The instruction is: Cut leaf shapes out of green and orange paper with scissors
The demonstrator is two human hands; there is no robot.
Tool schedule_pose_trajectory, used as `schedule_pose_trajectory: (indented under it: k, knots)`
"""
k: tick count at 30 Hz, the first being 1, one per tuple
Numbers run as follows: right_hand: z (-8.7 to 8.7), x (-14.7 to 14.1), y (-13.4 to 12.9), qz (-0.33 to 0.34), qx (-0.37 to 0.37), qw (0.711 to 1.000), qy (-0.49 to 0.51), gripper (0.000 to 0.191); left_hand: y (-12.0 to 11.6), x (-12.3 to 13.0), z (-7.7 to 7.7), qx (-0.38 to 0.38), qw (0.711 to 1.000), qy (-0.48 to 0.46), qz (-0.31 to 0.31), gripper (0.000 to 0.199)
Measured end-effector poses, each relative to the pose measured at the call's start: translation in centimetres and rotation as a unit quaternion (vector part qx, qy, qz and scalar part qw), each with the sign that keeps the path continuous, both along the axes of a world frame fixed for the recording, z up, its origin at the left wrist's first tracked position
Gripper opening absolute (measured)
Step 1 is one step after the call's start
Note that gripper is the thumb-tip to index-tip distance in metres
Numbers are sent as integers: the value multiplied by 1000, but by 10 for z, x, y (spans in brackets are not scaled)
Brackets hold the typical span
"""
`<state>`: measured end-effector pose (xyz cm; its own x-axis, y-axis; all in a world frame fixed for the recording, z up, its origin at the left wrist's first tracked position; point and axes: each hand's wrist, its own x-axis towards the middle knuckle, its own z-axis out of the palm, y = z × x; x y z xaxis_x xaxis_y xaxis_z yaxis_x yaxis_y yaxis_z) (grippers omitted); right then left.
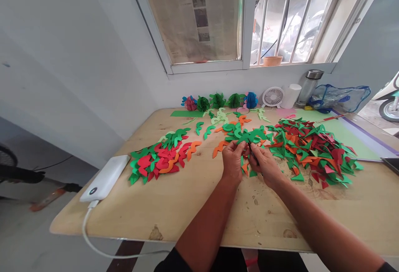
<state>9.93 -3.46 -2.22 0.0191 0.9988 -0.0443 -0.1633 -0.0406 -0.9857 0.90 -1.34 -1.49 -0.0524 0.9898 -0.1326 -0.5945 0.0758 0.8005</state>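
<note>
Just left of the scrap pile [314, 151], our left hand's [233, 158] fingers pinched green paper [243, 136]; our right hand's [264, 163] wrapped a dark tool [249, 145], probably scissors. With fingertips so close together, a slip could have nicked us or spoiled the shape.

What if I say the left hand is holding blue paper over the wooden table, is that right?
Not quite: the paper is green, not blue. The head view shows the left hand holding it over the wooden table.

Black sleeves [174, 261], bare forearms [209, 218], black legwear [232, 260].
</note>
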Motion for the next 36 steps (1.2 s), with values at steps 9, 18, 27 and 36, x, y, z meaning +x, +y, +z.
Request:
schedule_pose_trajectory:
  k: [9, 18, 27, 36]
  knots:
    - [-2, 0, 1, -2, -1, 1000, -8, 54, 0, 0, -1, -10, 1000, -9, 0, 28]
    - [-5, 1, 2, -6, 1, 1000, -9, 56, 1, 0, -4, -8, 1000, -7, -5, 25]
    - [3, -1, 0, -16, -20, 1000, -12, 53, 2, -1, -5, -11, 1000, 1, -14, 27]
    - [10, 4, 0, -3, -43, 998, -43, 52, 4, -5, -4, -15, 1000, 6, -26, 25]
